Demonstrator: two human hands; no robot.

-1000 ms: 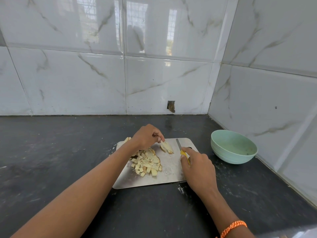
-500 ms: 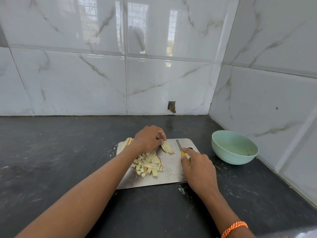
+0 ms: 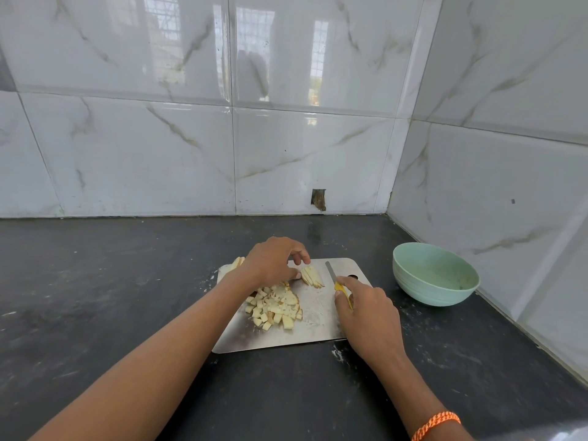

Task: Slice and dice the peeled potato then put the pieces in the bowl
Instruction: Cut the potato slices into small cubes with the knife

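The left hand curled over the far side of the steel cutting board, its grip pinched against a small stack of potato strips, fingertips touching their left end. The right hand had its grip wrapped round the yellow handle of the knife, forefinger laid along the top, the blade pointing away and lying just right of the strips, apart from them. The diced pile sat mid-board under the left wrist, and a few more slices peeked out at the board's far-left corner behind that hand. The green bowl stood on the dark desk to the right of the board, close to the tiled side wall, with no pieces seen in it. Open desk ran wide to the left and toward the camera; on the right, bowl and wall left little room. An orange band ringed the right wrist. Against half a second before, the strips lay more squarely lined up beside the blade, the left fingers had loosened slightly around them, and the knife hand had hardly shifted
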